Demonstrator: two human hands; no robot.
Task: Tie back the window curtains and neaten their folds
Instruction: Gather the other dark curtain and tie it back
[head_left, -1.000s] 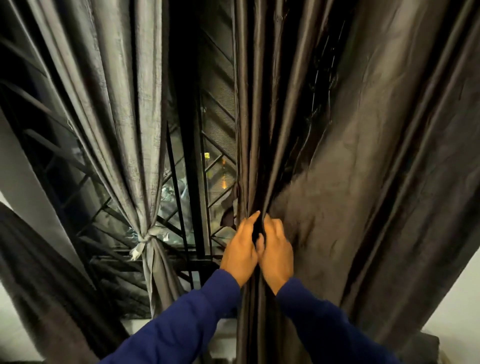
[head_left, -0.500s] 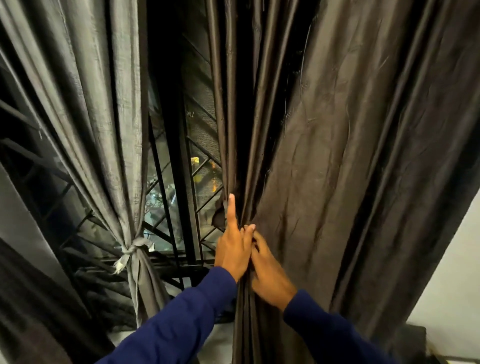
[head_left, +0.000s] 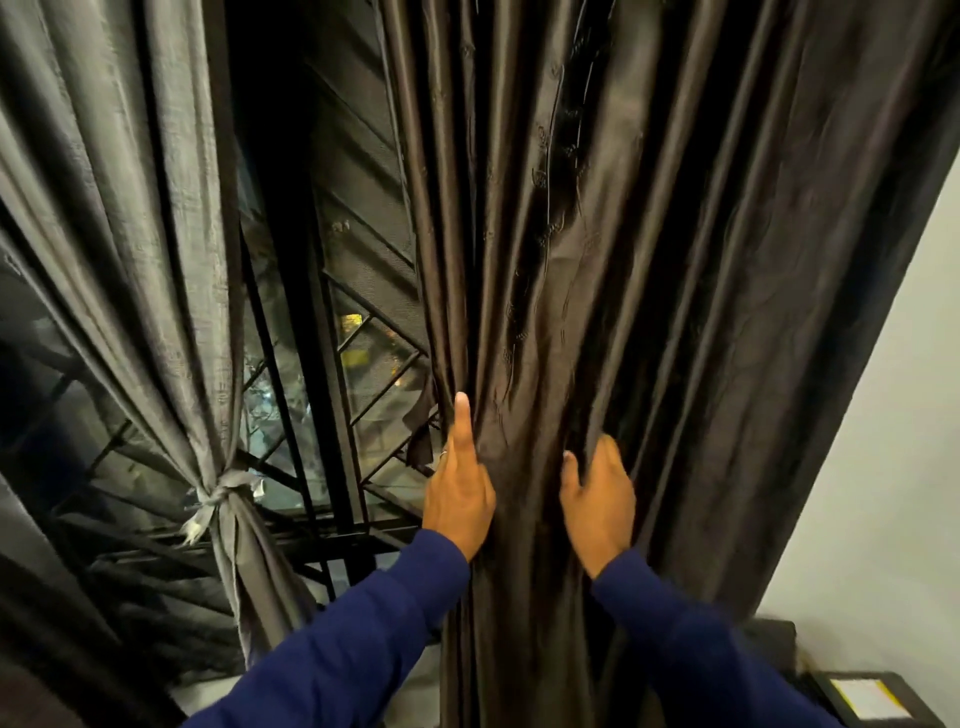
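Note:
A dark brown satin curtain (head_left: 649, 260) hangs in long folds over the right half of the view. My left hand (head_left: 460, 493) holds its left edge, the index finger pointing straight up along a fold and the other fingers curled behind the cloth. My right hand (head_left: 597, 499) grips a bunch of folds a little to the right, fingers dug into the fabric. At the left, a grey curtain (head_left: 135, 234) is gathered and bound low down by a knotted grey tie (head_left: 218, 496).
Between the curtains stands a window with a black metal grille (head_left: 332, 374); lights show outside. A pale wall (head_left: 893, 415) borders the brown curtain on the right. A dark box with a yellow label (head_left: 872, 696) sits at the bottom right corner.
My hands have moved apart: the right one slid to the right and now gathers more folds. The brown curtain is pulled together, narrower than before. The view has shifted right.

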